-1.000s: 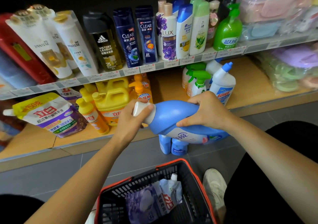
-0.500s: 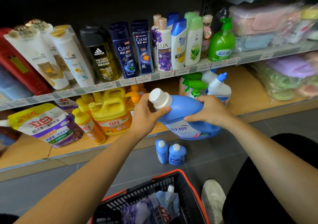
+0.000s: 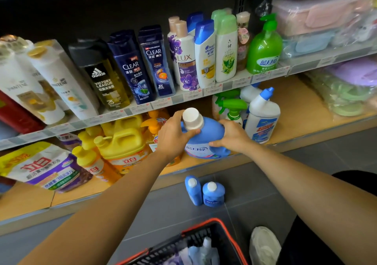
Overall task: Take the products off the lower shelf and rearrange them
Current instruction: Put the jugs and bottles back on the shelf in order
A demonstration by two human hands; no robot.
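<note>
A large blue detergent bottle [image 3: 206, 140] with a white cap stands upright at the front of the wooden lower shelf [image 3: 295, 109]. My left hand [image 3: 173, 136] grips its neck just under the cap. My right hand [image 3: 230, 135] holds its shoulder and handle side. Left of it on the shelf stand yellow jugs [image 3: 124, 140], small yellow bottles [image 3: 89, 158] and a detergent refill pouch [image 3: 40, 169]. Right of it stand green spray bottles [image 3: 232, 107] and a white toilet-cleaner bottle [image 3: 263, 118].
Two small blue bottles [image 3: 204, 191] stand on the grey floor below the shelf edge. A black and red basket [image 3: 204, 242] with pouches sits near my shoe [image 3: 264, 244]. The upper shelf carries shampoo bottles [image 3: 183, 61] and a green pump bottle [image 3: 264, 48]. Wrapped plastic goods [image 3: 346, 89] fill the right.
The blue bottle went from lying tilted over the floor to standing upright on the lower shelf's front. Both hands moved forward with it and kept their hold.
</note>
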